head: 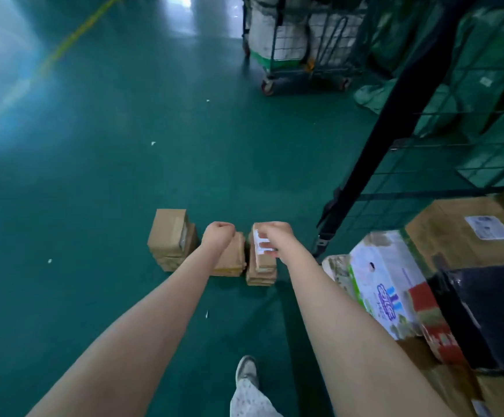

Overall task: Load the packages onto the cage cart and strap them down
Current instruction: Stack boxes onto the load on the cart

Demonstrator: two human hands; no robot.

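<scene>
Three short stacks of small cardboard boxes stand on the green floor: a left stack (pixel 169 239), a middle stack (pixel 232 260) and a right stack (pixel 261 266) with a white label on top. My left hand (pixel 217 234) is curled over the near left corner of the middle stack, its fingertips hidden. My right hand (pixel 276 236) grips the top labelled box of the right stack. The cage cart (pixel 443 164) stands at the right with mesh walls. It holds a large brown box (pixel 455 236), a white printed box (pixel 386 281) and a black package (pixel 491 314).
A black strap with a buckle (pixel 326 236) hangs down the cart's near corner. A second wheeled cage cart (pixel 302 43) with white sacks stands at the back. Green netting (pixel 425 103) lies behind the mesh. My foot (pixel 246 370) is on the floor below the stacks.
</scene>
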